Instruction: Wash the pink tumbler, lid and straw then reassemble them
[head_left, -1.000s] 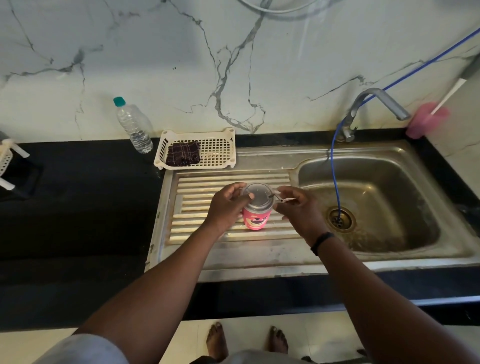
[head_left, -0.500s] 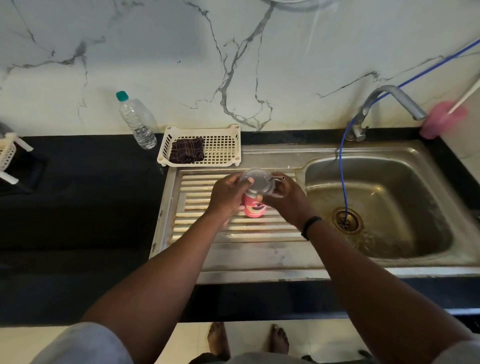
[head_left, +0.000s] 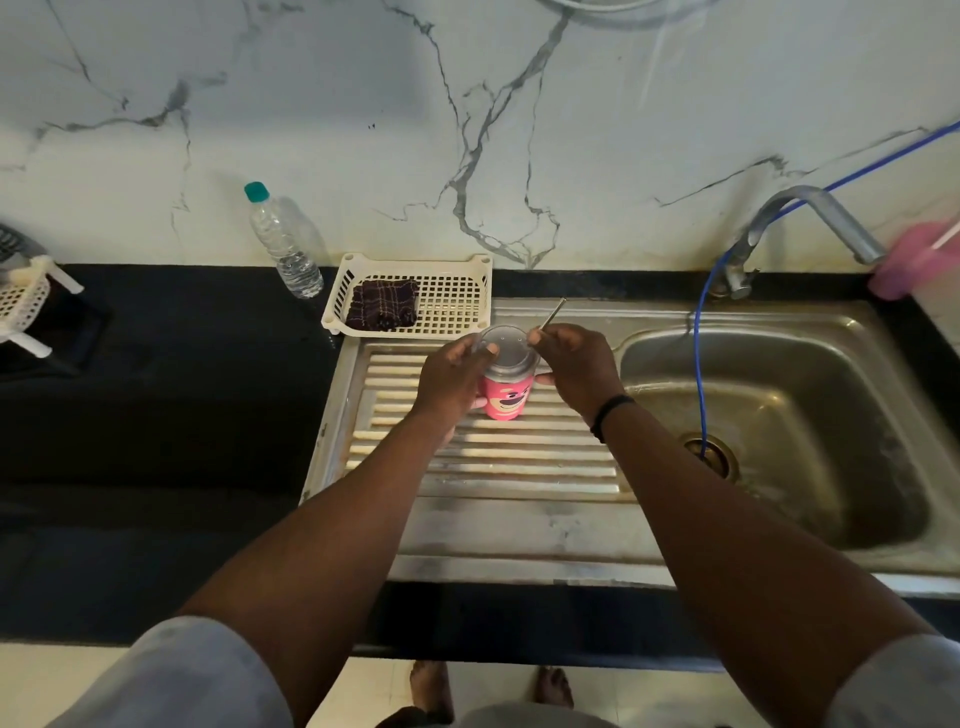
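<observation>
The pink tumbler (head_left: 505, 399) with a cartoon face stands upright on the ribbed steel drainboard (head_left: 493, 457). A clear lid (head_left: 506, 349) sits on its top. My left hand (head_left: 451, 382) grips the tumbler and lid rim from the left side. My right hand (head_left: 574, 366) pinches a thin metal straw (head_left: 551, 314) just right of the lid; the straw slants up and away, its lower end at the lid's edge.
A white plastic basket (head_left: 457, 291) with a dark checked cloth (head_left: 383, 305) stands behind the drainboard. A water bottle (head_left: 283, 240) is left of it. The sink basin (head_left: 810, 415), tap (head_left: 810, 213) and blue hose (head_left: 701, 364) lie to the right, with a pink cup (head_left: 909, 260) beyond.
The straw, lying low beside the lid before, now points up and away in my right hand. My left hand stays on the tumbler. The view has tilted slightly downward.
</observation>
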